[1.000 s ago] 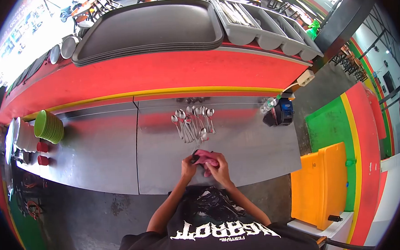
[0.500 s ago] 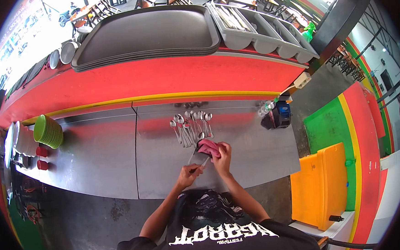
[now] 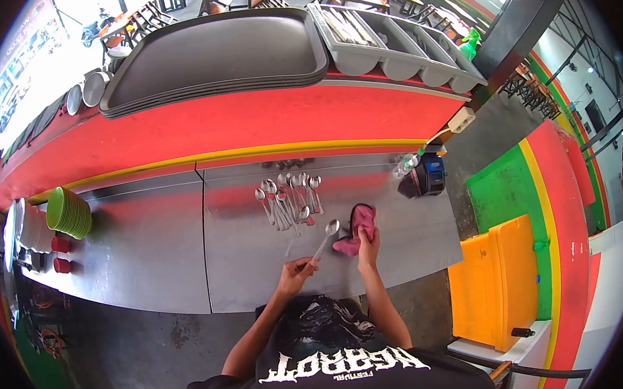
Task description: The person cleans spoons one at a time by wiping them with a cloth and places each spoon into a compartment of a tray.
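Note:
My left hand is closed on the handle end of a spoon. The spoon slants up to the right, its bowl away from me. To its right, my right hand grips a crumpled pink cloth with a dark edge; cloth and spoon are apart. Beyond my hands, several metal spoons lie in a loose group on the steel counter, mostly with their bowls toward the back. Another piece of cutlery lies slanted just below that group, near my left hand.
Stacked dark trays and a grey cutlery holder stand on the red ledge. Green bowls and red cups are at the left. A plastic bottle and a dark blue object sit at the right.
The cloth and the spoon have come apart. My right hand has moved right with the cloth, and the spoon's bowl now shows uncovered in front of my left hand.

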Demonstrator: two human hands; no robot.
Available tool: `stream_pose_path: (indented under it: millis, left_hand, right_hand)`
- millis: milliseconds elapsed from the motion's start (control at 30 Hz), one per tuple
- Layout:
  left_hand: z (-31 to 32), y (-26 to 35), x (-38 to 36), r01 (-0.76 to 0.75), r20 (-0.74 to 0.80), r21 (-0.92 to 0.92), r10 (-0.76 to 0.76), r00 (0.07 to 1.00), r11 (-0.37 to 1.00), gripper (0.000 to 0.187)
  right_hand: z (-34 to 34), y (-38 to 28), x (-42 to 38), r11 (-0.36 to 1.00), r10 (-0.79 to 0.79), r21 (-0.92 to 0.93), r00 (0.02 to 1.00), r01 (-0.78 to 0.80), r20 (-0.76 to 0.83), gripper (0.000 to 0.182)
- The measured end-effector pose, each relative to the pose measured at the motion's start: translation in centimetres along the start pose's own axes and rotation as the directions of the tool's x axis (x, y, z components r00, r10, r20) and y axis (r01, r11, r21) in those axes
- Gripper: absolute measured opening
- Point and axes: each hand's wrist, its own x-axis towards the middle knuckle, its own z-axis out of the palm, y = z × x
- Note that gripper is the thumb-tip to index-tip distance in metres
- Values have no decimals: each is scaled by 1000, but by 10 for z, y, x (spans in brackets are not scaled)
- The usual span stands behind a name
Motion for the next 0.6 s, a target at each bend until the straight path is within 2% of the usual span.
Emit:
stream_pose_path:
  millis: [67,167,233,267,333,367,433,500,533,600]
  left_hand:
    - [-3,0,2,-4,8,-71,4,1000,997,30]
    - [-2,11,3,-18,48,-145,25,999,989,33]
    - [-4,4,9,20,108,-175,-1,994,984,33]
    - [-4,-1,11,-15,120,-137,31,992,991,32]
    - [-1,-4,11,-84,149,-60,93,985,995,31]
    - [0,-1,9,-156,141,149,136,981,976,31]
    - [10,25,-3,-272,166,540,216,962,797,31]
    - [15,18,0,-340,129,493,319,939,800,30]
    - [17,13,2,-377,108,469,371,922,799,29]
    - [16,6,5,-319,138,484,290,947,815,32]
  right_hand:
    - [-5,-8,-16,930,171,298,970,-216,170,26]
    - [-18,5,-38,895,291,179,838,-409,462,24]
    - [-13,0,-58,894,314,124,801,-430,510,25]
    - [-8,-2,-67,894,325,97,781,-438,532,25]
    - [3,-6,-77,954,225,59,831,-294,508,29]
    - [10,-18,-82,977,169,35,860,-211,482,29]
    - [12,-26,-84,994,105,-25,898,-104,428,31]
    - [11,-22,-78,994,87,-99,916,-52,392,32]
    - [12,-21,-77,990,20,-137,927,34,375,32]
    - [12,-20,-76,955,-118,-218,931,202,346,32]
